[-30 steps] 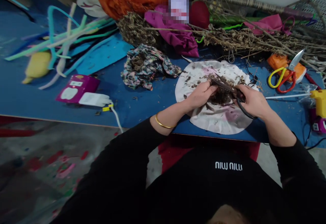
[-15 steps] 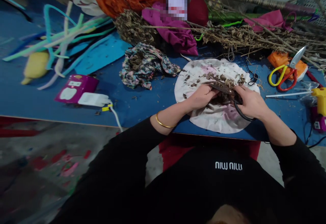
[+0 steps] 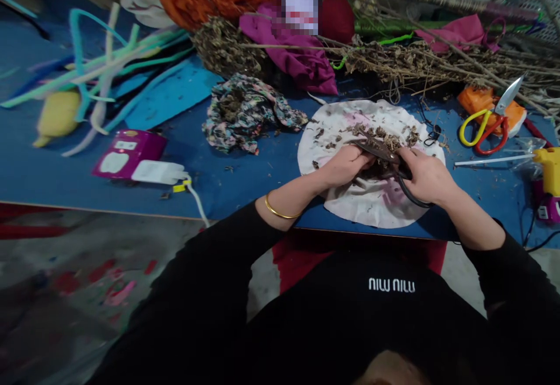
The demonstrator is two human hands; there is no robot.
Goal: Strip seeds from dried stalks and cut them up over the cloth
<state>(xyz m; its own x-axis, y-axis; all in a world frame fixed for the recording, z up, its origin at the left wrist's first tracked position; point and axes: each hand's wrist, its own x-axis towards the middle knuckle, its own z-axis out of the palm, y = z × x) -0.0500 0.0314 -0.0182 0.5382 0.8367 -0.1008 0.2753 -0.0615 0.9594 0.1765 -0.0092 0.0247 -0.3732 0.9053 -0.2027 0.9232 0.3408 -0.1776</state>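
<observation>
A round white cloth [image 3: 376, 213] with pink stains lies at the front edge of the blue table, strewn with crumbled dried leaves [image 3: 385, 137]. Over it, my right hand [image 3: 426, 175] grips dark, black-handled scissors [image 3: 376, 150], whose blades point left. Close by, my left hand [image 3: 347, 166] is closed, its fingertips beneath the blades and touching the dried plant bits. What exactly those fingers pinch is mostly hidden by the scissors. A second pair of scissors with one yellow and one red handle [image 3: 485, 131] rests to the right on an orange packet [image 3: 475, 99].
A patterned cloth [image 3: 254, 114] holding dried bits sits left of the white cloth. Farther left are a purple power box [image 3: 131, 154] with a white plug, a yellow object [image 3: 58, 115] and foam strips [image 3: 131, 61]. Dried branches [image 3: 406, 61] line the back. A yellow glue gun [image 3: 549, 166] stands far right.
The scissor blades have closed together from slightly apart, and my right hand has tightened on the handles. My left hand stays nearly in place. The whole view has shifted slightly.
</observation>
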